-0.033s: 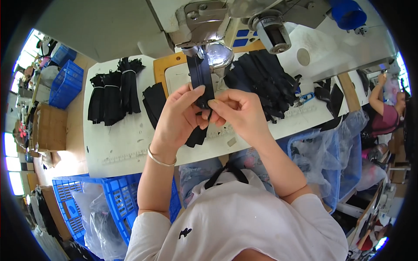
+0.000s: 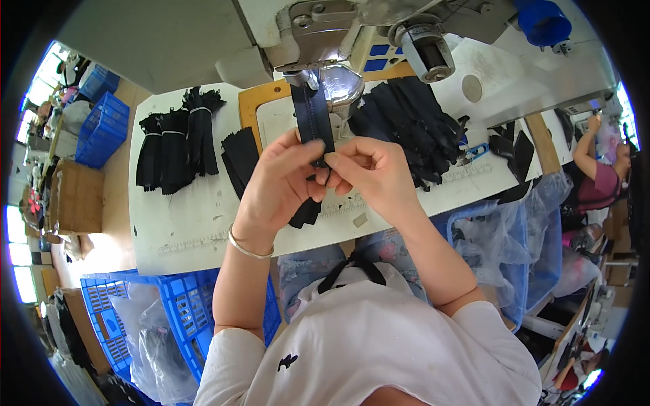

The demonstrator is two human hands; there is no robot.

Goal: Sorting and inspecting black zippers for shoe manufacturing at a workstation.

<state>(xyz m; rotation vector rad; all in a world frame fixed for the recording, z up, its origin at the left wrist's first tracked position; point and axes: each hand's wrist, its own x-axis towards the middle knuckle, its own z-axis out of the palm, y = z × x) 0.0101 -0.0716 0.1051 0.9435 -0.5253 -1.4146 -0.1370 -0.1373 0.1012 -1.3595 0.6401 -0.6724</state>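
Note:
A black zipper (image 2: 312, 122) hangs toward me from under the sewing machine head (image 2: 315, 37), its upper end at the presser foot. My left hand (image 2: 281, 172) pinches its near end from the left, thumb lying across the tape. From the right, my right hand (image 2: 372, 172) grips the same end between thumb and fingers, close against the left fingertips. The small part at the very tip is mostly hidden by my fingers. Just left of my left hand lies a black zipper stack (image 2: 240, 157); a larger heap of black zippers (image 2: 406, 125) spreads to the right.
Tied black zipper bundles (image 2: 175, 152) lie on the white table (image 2: 196, 223) at left. Blue-handled snips (image 2: 476, 152) rest right of the heap. A blue crate (image 2: 183, 311) stands below left, a plastic-lined blue bin (image 2: 521, 271) below right. Another person (image 2: 599, 179) is at far right.
My left thumb has slid slightly toward the zipper's near end, nearer my right fingertips. Both hands keep hold of the zipper.

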